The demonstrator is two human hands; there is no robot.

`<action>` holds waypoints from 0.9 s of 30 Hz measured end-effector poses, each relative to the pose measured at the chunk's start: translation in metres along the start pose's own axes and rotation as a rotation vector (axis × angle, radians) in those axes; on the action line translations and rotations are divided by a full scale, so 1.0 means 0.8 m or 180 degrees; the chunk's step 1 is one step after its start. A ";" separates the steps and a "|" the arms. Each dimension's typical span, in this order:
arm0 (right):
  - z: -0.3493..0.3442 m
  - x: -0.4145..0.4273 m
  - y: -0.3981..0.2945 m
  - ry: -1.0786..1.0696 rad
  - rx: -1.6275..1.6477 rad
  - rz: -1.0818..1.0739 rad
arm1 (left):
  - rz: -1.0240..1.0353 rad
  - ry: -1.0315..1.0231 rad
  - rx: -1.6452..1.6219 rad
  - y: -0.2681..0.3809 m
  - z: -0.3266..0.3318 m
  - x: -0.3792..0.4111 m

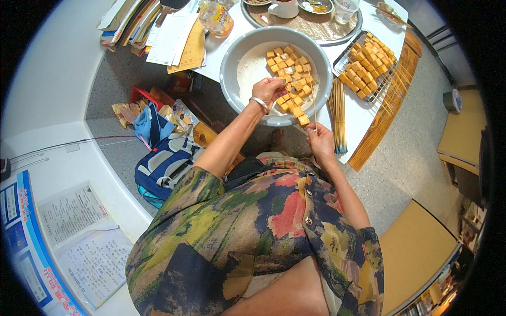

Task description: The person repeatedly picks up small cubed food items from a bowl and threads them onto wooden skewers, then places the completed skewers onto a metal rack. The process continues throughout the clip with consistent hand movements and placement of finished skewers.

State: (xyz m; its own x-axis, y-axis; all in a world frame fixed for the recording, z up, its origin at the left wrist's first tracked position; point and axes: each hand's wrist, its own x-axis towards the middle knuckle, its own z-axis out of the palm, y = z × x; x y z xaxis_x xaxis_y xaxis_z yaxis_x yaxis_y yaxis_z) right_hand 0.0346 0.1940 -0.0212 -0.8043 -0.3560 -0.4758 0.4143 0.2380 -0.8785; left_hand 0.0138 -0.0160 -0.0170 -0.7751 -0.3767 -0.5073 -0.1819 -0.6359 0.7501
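Observation:
A grey plastic basin (228, 79) with a whitish inside holds many golden-brown tofu cubes (294, 63), heaped at its right side. My left hand (269, 91), with a silver bangle at the wrist, reaches over the basin with its fingers pinched. A row of tofu cubes (297, 112) runs from those fingers over the near rim, seemingly on a stick in their grip; the stick is mostly hidden. Just outside the near right rim, my right hand (321, 142) grips a thin bamboo skewer (313, 98) that points away over the basin, beside the row.
Right of the basin lies a bundle of bamboo skewers (338, 114) with blue ends. Skewered tofu cubes (365, 63) are stacked on a metal tray (340, 65). Behind stand a round tray (253, 15) with a mug (285, 8), a plastic bottle (216, 19) and papers (170, 39). A backpack (164, 162) is at left.

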 end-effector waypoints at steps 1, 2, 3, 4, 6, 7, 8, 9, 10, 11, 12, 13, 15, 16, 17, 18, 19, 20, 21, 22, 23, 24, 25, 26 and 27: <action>0.002 -0.003 -0.005 0.0020 -0.0032 0.0020 | 0.0002 -0.0018 0.0004 -0.002 -0.001 0.001; 0.003 -0.005 -0.008 0.0041 -0.0064 0.0041 | 0.0003 -0.0036 0.0009 -0.004 -0.002 0.002; 0.003 -0.004 -0.006 0.0046 -0.0003 0.0028 | 0.0002 -0.0055 0.0014 -0.005 0.000 0.001; 0.004 -0.003 -0.001 0.0052 0.0057 0.0016 | -0.0051 -0.0024 0.0024 -0.006 0.002 0.001; 0.005 0.000 -0.005 0.0058 0.0118 -0.0008 | -0.0154 0.0041 0.0040 -0.010 0.007 -0.001; 0.006 0.002 -0.016 0.0058 0.0118 -0.0019 | -0.0136 -0.0130 0.0524 -0.020 0.011 -0.008; 0.007 0.002 -0.023 0.0058 0.0117 -0.0029 | -0.0092 -0.0299 0.1005 -0.029 0.016 -0.015; 0.006 0.002 -0.024 0.0050 0.0131 0.0020 | -0.0431 -0.0157 0.0059 -0.038 0.025 -0.025; 0.005 0.002 -0.025 0.0041 0.0145 0.0070 | -0.0339 -0.0139 0.0073 -0.038 0.029 -0.031; 0.004 0.002 -0.025 0.0030 0.0159 0.0120 | -0.0324 -0.0184 0.0169 -0.035 0.030 -0.030; 0.005 0.008 -0.021 0.0000 0.0091 0.0090 | -0.0313 -0.0216 0.0251 -0.030 0.032 -0.033; 0.001 0.011 -0.018 -0.0017 0.0073 0.0014 | -0.0301 -0.0249 0.0332 -0.025 0.034 -0.036; -0.003 0.015 -0.015 -0.0059 0.0052 -0.0144 | -0.0330 -0.0268 0.0455 -0.020 0.036 -0.039; -0.003 0.018 -0.014 -0.0098 0.0155 -0.0197 | -0.0300 -0.0293 0.0428 -0.018 0.034 -0.036; -0.003 0.021 -0.014 -0.0036 0.0169 -0.0215 | -0.0272 -0.0322 0.0402 -0.016 0.032 -0.032; -0.005 0.024 -0.018 0.0020 0.0175 -0.0233 | -0.0394 -0.0197 0.0528 -0.008 0.029 -0.026; -0.007 0.024 -0.022 0.0084 0.0184 -0.0248 | -0.0521 -0.0077 0.0658 0.003 0.022 -0.020; -0.013 0.022 -0.028 0.0184 0.0069 -0.0161 | -0.0334 0.0159 0.1143 0.007 0.015 -0.011; -0.018 0.021 -0.030 0.0173 0.0152 -0.0158 | -0.0142 0.0392 0.1621 0.008 0.005 0.001; -0.022 0.020 -0.031 0.0158 0.0227 -0.0159 | -0.0090 0.0481 0.1906 0.005 -0.009 0.017; -0.027 0.020 -0.031 0.0145 0.0303 -0.0161 | -0.0038 0.0568 0.2192 0.000 -0.022 0.035; -0.031 0.019 -0.028 0.0233 0.0129 -0.0153 | 0.0127 0.0569 0.2766 -0.005 -0.025 0.049; -0.032 0.016 -0.027 0.0231 0.0171 -0.0141 | 0.0350 0.0488 0.3282 -0.010 -0.027 0.059; -0.033 0.014 -0.026 0.0228 0.0214 -0.0130 | 0.0581 0.0402 0.3795 -0.018 -0.028 0.069; -0.033 0.013 -0.025 0.0224 0.0265 -0.0126 | 0.0826 0.0313 0.4311 -0.023 -0.028 0.076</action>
State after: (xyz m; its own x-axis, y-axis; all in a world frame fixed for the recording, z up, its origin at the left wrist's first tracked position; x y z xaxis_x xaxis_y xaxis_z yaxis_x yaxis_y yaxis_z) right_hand 0.0068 0.2097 -0.0076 -0.8474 -0.2987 -0.4389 0.4132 0.1481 -0.8985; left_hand -0.0168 -0.0423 -0.0712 -0.8418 -0.4639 -0.2760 -0.5245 0.5822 0.6212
